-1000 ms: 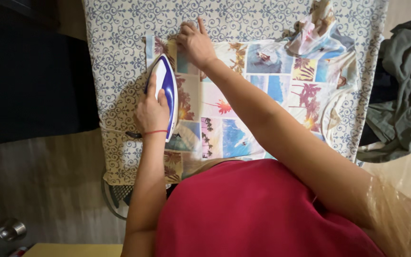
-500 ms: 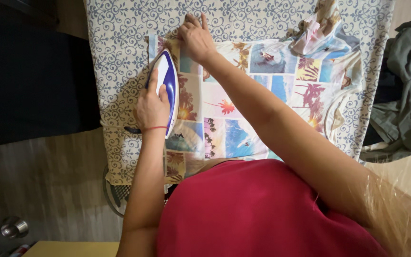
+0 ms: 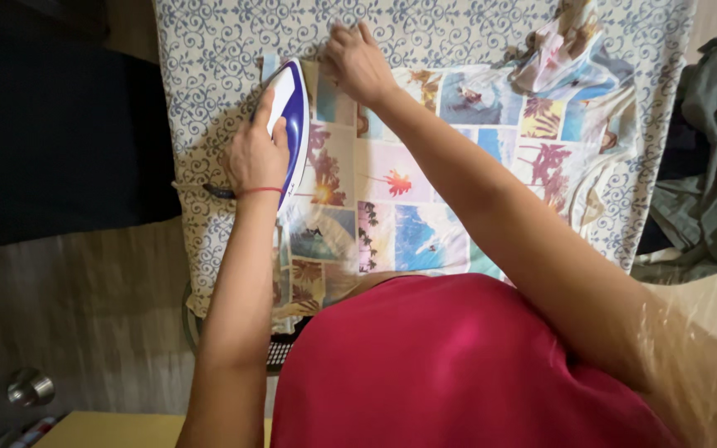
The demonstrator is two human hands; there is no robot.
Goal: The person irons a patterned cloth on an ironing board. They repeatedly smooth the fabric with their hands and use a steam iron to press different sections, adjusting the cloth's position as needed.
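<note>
Left hand (image 3: 252, 158) clamped round the handle of a blue-and-white steam iron (image 3: 290, 124), fingers wrapped over the top, a red thread bracelet (image 3: 259, 191) at the wrist. Iron flat on a patchwork-print garment (image 3: 392, 207) of palm trees and beach scenes, near the garment's left edge. Long axis of the iron running away from the body, nose toward the far left corner of the garment, heel toward the wrist. Power cord (image 3: 209, 190) trailing off just left of the iron's heel, across the board cover.

Right hand (image 3: 358, 60) pressed flat and fingers together on the garment's far edge, just right of the iron's nose, pinning the cloth down; nothing gripped as far as can be seen. Right arm crossing diagonally over the garment's middle. Nose of the iron and right fingertips close, not touching. Left hand clearly the one on the iron; right hand nearer the far hem.

Garment spread over an ironing board (image 3: 209, 66) with a blue scroll-pattern cover, bunched and folded at the far right corner of the board. Grey-green clothes (image 3: 707, 166) heaped just right of the board. No containers in view. Red top (image 3: 458, 365) filling the near side below the garment.
</note>
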